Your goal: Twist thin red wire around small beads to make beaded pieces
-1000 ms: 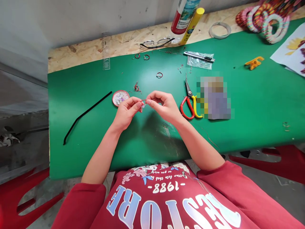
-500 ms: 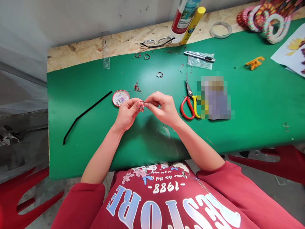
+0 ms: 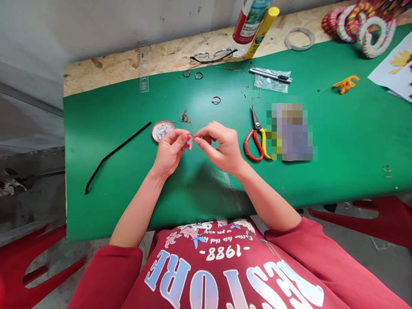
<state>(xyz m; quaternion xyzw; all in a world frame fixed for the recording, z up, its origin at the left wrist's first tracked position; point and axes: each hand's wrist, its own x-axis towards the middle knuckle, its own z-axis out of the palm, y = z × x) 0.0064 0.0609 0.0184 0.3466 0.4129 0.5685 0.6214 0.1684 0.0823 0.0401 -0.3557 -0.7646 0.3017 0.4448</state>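
Note:
Between my hands is a small red cord ring, with something pale, perhaps a bead, on it. My left hand pinches one side between thumb and forefinger. The thumb and fingers of my right hand are closed on the other side. Just behind my left hand lies a round red-rimmed dish of tiny beads. A tangle of red cord scraps rests beyond my fingertips. Farther back is a finished-looking ring, and two similar rings lie near the table's rear.
Scissors with red and yellow handles lie right of my right hand, beside a blurred-out object. A utility knife sits on a plastic bag. Eyeglasses and bottles are at the back; a black bent rod lies left.
The red cord now shows as a wider arc between my fingertips. My left hand has shifted slightly left; both hands keep their pinch.

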